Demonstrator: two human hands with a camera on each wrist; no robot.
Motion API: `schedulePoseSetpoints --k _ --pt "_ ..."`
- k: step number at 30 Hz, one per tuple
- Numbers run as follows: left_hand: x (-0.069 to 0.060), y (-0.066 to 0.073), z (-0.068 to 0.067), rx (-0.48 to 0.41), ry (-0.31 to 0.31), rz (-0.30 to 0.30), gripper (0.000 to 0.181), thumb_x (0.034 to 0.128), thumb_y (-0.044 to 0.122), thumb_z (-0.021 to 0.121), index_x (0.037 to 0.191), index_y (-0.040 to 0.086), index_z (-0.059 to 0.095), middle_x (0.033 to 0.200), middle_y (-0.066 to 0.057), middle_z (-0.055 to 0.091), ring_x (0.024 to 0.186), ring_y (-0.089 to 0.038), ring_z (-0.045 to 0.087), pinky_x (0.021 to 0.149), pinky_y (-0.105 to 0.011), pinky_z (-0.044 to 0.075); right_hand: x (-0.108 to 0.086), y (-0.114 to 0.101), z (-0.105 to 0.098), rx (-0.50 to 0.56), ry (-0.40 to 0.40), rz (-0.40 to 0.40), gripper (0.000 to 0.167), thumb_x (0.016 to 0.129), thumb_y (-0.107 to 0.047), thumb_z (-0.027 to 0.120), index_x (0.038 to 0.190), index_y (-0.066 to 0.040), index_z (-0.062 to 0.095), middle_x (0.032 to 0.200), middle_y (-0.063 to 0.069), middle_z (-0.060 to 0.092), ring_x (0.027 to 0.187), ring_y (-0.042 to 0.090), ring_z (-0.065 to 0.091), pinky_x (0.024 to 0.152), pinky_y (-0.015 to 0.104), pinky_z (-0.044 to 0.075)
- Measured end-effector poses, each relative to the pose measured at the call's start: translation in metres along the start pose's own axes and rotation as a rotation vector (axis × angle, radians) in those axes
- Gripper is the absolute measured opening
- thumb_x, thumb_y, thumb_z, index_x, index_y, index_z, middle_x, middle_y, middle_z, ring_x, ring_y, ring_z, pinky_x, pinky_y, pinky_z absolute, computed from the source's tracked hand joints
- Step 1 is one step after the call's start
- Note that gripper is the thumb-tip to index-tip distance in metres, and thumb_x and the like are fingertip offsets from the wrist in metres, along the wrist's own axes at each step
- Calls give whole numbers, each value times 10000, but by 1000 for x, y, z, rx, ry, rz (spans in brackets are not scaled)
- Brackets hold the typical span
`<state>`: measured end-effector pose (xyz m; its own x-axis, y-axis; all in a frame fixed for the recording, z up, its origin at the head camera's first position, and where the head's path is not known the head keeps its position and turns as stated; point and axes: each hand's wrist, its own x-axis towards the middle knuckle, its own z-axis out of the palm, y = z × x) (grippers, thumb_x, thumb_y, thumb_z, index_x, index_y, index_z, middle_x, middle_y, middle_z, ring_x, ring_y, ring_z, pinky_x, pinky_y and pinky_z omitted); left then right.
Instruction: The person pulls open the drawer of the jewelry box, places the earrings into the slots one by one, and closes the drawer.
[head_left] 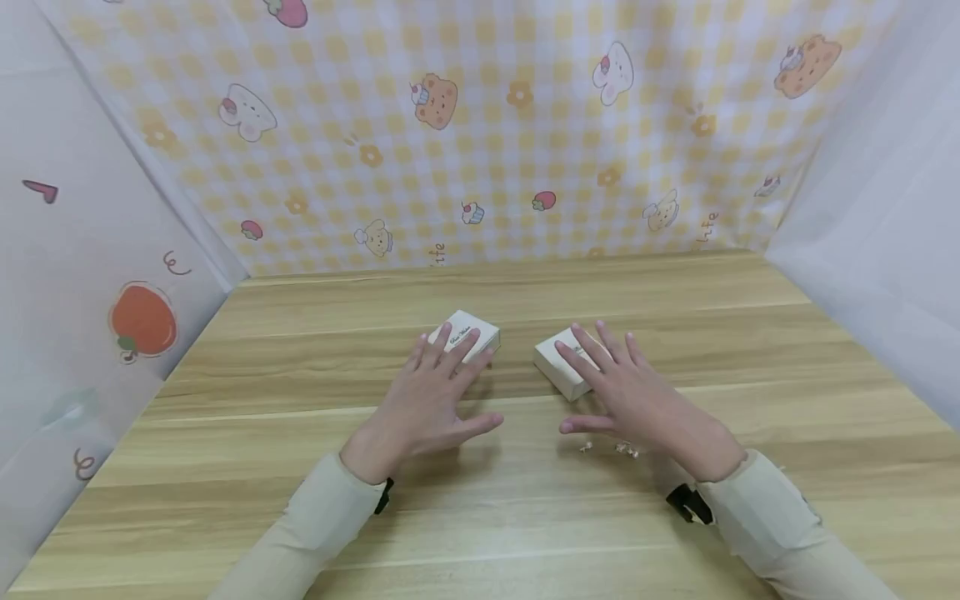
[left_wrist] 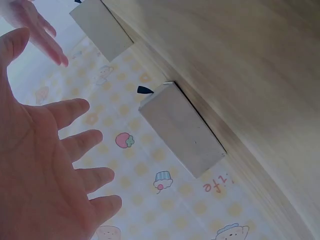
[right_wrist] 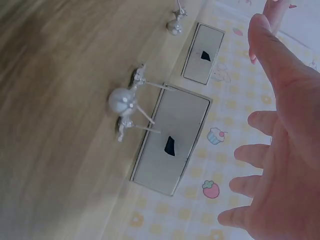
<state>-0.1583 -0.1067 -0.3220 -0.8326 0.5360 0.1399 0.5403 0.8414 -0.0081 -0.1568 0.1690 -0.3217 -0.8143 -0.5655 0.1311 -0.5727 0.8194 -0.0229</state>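
Note:
Two small white boxes rest on the wooden table. Over the left box (head_left: 483, 329) my left hand (head_left: 423, 400) hovers with fingers spread, and its fingertips cover part of the lid lettering. My right hand (head_left: 648, 404), fingers also spread, is above the right box (head_left: 564, 367). Neither hand holds anything. Small pearl earrings (head_left: 626, 450) lie near my right thumb and wrist; the right wrist view shows a pearl (right_wrist: 122, 101) with silvery pieces and thin posts. Dark tabs stick out of the near box (left_wrist: 182, 130) in the left wrist view and the near box (right_wrist: 172, 140) in the right wrist view.
The wood-grain table (head_left: 480, 533) reaches back to a yellow checked cloth (head_left: 495, 150) with cartoon prints. White cloth walls stand at the left (head_left: 75, 250) and right (head_left: 885, 208). Black bands show beneath both sleeve cuffs.

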Motion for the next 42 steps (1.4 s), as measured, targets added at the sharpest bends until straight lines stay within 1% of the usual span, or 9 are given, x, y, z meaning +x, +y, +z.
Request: schedulePoseSetpoints --k 4,10,17,21,26,29,33,38,42 --pt "1 1 -1 -1 11 16 799 831 714 391 1456 220 322 1549 -30 205 1431 -342 98 1143 -513 77 -1 3 -1 12 -4 10 954 773 -672 544 1494 -156 190 1558 154 81 1397 452 79 1054 656 133" --pt "2 1 -2 1 21 18 793 834 700 402 1457 217 319 1542 -38 225 1428 -349 101 1141 -515 86 0 5 -3 27 -6 26 951 772 -662 556 1492 -156 197 1558 155 67 1398 452 62 1061 655 111" --pt "3 2 1 -13 -10 17 802 836 719 368 1468 233 288 1552 -12 189 1433 -330 93 1144 -506 77 -1 7 -1 27 -10 37 942 771 -641 581 1487 -150 217 1556 161 76 1395 458 75 1059 653 120" --pt "4 3 2 -24 -10 30 798 840 715 369 1470 233 281 1552 -22 190 1433 -330 94 1140 -514 91 -1 8 -1 42 -14 44 929 779 -628 586 1486 -149 220 1554 167 88 1392 464 79 1053 661 121" --pt "6 4 3 -32 8 38 788 840 698 401 1462 221 307 1546 -29 215 1428 -341 117 1132 -526 123 0 10 -2 62 -8 50 920 787 -630 575 1485 -149 216 1547 173 122 1388 469 97 1050 665 123" --pt "9 5 2 -48 18 44 779 842 687 416 1452 209 332 1545 -21 222 1428 -341 123 1133 -523 128 1 12 -4 54 3 46 911 790 -616 584 1476 -132 231 1534 186 165 1378 474 135 1044 666 147" --pt "15 7 0 -55 54 59 775 843 680 429 1441 193 354 1532 -28 256 1422 -344 147 1129 -525 144 3 15 -7 48 14 45 904 793 -577 614 1466 -106 238 1515 207 206 1363 482 173 1031 673 174" --pt "23 8 -1 -24 115 79 782 834 687 443 1431 189 368 1500 -54 318 1405 -352 198 1111 -536 194 8 17 -10 69 5 59 902 803 -556 621 1469 -95 224 1515 215 199 1360 483 180 1028 676 174" --pt "30 12 -2 -25 139 88 782 829 680 466 1424 181 377 1484 -68 343 1382 -369 251 1088 -540 245 12 18 -12 87 2 78 904 802 -551 626 1467 -87 228 1506 224 219 1347 492 208 1026 671 192"
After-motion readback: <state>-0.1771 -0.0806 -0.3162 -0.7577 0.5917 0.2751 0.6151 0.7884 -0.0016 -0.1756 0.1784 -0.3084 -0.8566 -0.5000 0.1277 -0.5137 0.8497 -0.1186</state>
